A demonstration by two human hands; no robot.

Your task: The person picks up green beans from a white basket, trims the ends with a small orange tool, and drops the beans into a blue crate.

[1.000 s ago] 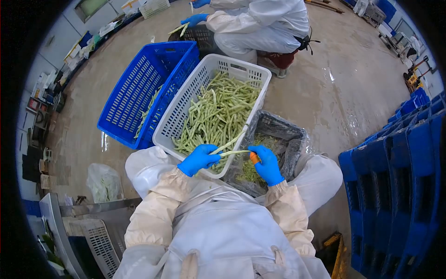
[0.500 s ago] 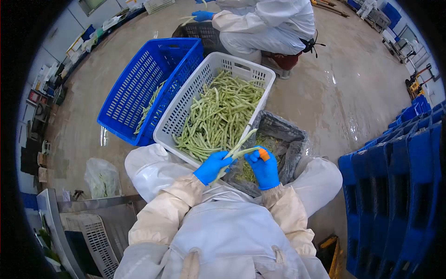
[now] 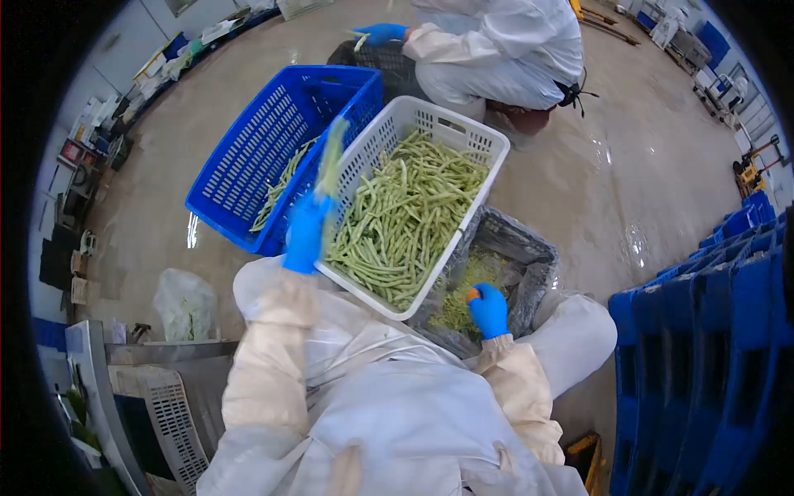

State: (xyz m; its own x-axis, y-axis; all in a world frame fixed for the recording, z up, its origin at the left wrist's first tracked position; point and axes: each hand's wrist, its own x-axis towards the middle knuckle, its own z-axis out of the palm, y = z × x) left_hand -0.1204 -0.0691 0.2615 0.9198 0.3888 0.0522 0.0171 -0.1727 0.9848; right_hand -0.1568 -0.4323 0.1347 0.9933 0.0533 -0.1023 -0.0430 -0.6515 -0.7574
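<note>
My left hand (image 3: 306, 231), blue-gloved and blurred by motion, is closed on green beans (image 3: 332, 161) that point up over the near left rim of the white crate (image 3: 397, 315). That crate holds a pile of long green beans (image 3: 413, 207). Over the black-lined bin (image 3: 539, 250) with green trimmings (image 3: 463, 302), my right hand (image 3: 488, 310) has its fingers curled, with orange at a fingertip; whether it holds anything is hidden. More beans (image 3: 285, 186) lie in the blue crate (image 3: 244, 153) at the left.
A co-worker (image 3: 504, 50) in white sits beyond the crates, a blue-gloved hand holding a bean piece over a dark crate (image 3: 389, 66). Blue pallets (image 3: 703, 347) stand at the right. A clear plastic bag (image 3: 186, 302) and a metal frame (image 3: 103, 397) are at the left.
My left hand has moved left and up with the beans, toward the blue crate. My right hand has come away from the beans, lower over the bin. The whole view has shifted slightly.
</note>
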